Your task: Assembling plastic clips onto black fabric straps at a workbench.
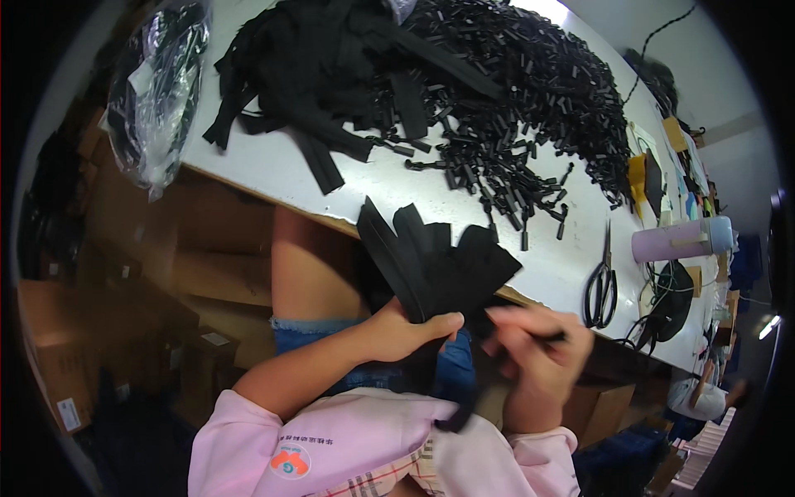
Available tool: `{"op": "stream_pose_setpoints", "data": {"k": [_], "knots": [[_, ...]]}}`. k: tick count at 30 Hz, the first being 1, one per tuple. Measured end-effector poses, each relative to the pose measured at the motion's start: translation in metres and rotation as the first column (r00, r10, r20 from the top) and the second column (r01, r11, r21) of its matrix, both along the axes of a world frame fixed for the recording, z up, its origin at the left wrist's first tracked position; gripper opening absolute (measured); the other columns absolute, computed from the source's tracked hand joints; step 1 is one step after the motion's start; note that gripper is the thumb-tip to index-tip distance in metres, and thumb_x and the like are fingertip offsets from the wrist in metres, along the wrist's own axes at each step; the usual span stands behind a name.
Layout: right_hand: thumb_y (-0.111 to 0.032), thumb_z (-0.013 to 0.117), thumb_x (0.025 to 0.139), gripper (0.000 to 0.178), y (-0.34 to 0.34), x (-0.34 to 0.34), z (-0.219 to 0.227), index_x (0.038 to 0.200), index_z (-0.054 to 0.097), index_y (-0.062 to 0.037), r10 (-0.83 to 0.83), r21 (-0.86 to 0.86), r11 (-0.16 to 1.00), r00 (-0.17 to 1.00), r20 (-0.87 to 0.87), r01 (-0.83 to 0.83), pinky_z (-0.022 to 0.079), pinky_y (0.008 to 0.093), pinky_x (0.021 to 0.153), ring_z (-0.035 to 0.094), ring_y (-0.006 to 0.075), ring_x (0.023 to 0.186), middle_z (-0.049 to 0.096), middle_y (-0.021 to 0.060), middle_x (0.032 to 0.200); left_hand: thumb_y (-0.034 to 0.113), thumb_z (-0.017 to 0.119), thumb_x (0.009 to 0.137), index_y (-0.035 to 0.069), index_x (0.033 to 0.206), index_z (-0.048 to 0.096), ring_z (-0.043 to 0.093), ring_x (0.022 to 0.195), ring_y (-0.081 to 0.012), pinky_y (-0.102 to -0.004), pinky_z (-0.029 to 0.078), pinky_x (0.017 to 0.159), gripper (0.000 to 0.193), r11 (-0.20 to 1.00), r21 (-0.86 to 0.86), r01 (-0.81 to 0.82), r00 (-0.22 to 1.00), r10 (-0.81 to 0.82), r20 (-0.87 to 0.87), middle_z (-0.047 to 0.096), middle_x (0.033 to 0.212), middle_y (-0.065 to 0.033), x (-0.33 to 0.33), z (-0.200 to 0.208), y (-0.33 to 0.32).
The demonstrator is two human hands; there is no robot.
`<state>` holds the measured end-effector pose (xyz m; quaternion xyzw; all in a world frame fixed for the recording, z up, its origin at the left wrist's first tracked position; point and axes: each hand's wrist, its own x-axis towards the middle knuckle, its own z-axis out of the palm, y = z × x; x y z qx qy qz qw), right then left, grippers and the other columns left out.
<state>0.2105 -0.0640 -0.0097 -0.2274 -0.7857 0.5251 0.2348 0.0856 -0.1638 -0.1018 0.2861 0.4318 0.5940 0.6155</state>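
Note:
My left hand point(399, 333) is closed around the lower end of a fanned bundle of black zipper strips point(439, 265), its thumb pointing right. The bundle spreads upward over my lap at the table's edge. Just right of it, my right hand point(542, 348) is bent and blurred, fingers pinched together. A small dark piece shows at those fingers, too smeared to name. Below the hands, a dark strip end point(455, 418) hangs in front of the pink shirt; its upper part is blurred.
On the white table point(364, 182) lie a heap of black strips point(306, 66) and a large pile of small black zipper pulls point(530, 99). Black-handled scissors point(603, 290) and a lilac bottle point(675, 240) are at right. A clear plastic bag point(161, 99) hangs over the left edge. Cardboard boxes point(83, 356) stand below.

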Motion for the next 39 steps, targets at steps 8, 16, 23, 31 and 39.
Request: {"op": "stream_pose_setpoints", "data": {"k": [8, 16, 23, 31, 39], "knots": [[-0.005, 0.067, 0.064, 0.032, 0.005, -0.015, -0.047, 0.094, 0.058, -0.0005, -0.019, 0.135, 0.991, 0.995, 0.096, 0.006, 0.037, 0.0211, 0.042, 0.048, 0.0101, 0.048, 0.054, 0.0054, 0.064, 0.01, 0.062, 0.071, 0.006, 0.107, 0.04, 0.05, 0.063, -0.0093, -0.0235, 0.044, 0.055, 0.042, 0.999, -0.031, 0.008, 0.995, -0.005, 0.097, 0.049, 0.076, -0.0022, 0.009, -0.003, 0.003], [-0.022, 0.071, 0.059, 0.064, 0.029, -0.029, -0.013, 0.112, 0.044, 0.0007, 0.146, 0.394, 0.872, 0.922, 0.359, -0.291, 0.042, 0.0297, 0.072, 0.053, 0.0196, 0.081, 0.055, 0.013, 0.092, 0.011, 0.053, 0.071, 0.003, 0.084, 0.054, 0.053, 0.072, -0.0344, -0.0385, 0.043, 0.062, 0.015, 0.98, 0.015, 0.197, 0.689, -0.127, -0.714, 0.055, 0.077, -0.0187, 0.02, -0.008, 0.002], [0.004, 0.056, 0.071, 0.045, 0.021, -0.019, -0.009, 0.114, 0.043, 0.0025, 0.08, -0.072, 0.992, 0.967, -0.24, -0.1, 0.045, 0.0234, 0.068, 0.059, 0.0159, 0.076, 0.057, 0.0101, 0.084, 0.007, 0.055, 0.072, 0.003, 0.096, 0.047, 0.054, 0.065, -0.0234, -0.0328, 0.043, 0.059, 0.026, 0.976, -0.016, 0.218, 0.9, -0.207, -0.383, 0.055, 0.072, -0.0099, 0.011, -0.009, 0.001], [-0.014, 0.074, 0.054, 0.071, 0.016, 0.022, 0.041, 0.113, 0.04, 0.0078, -0.124, -0.345, 0.932, 0.803, -0.583, -0.107, 0.048, 0.0248, 0.047, 0.058, 0.019, 0.05, 0.055, 0.0208, 0.089, 0.006, 0.056, 0.075, 0.002, 0.084, 0.047, 0.05, 0.057, -0.0094, -0.0231, 0.043, 0.052, 0.013, 0.992, -0.095, 0.077, 0.997, -0.075, 0.02, 0.051, 0.068, -0.0023, 0.006, -0.018, 0.011], [0.002, 0.06, 0.069, 0.05, 0.008, -0.029, -0.058, 0.116, 0.042, 0.0002, -0.028, 0.042, 0.998, 0.977, -0.21, 0.037, 0.044, 0.0198, 0.054, 0.055, 0.0088, 0.06, 0.059, 0.0084, 0.08, 0.03, 0.047, 0.082, 0.004, 0.1, 0.046, 0.056, 0.064, -0.0157, -0.026, 0.046, 0.057, 0.031, 0.993, -0.117, -0.023, 0.873, 0.077, 0.482, 0.054, 0.076, -0.0075, 0.002, -0.001, 0.008]]}}
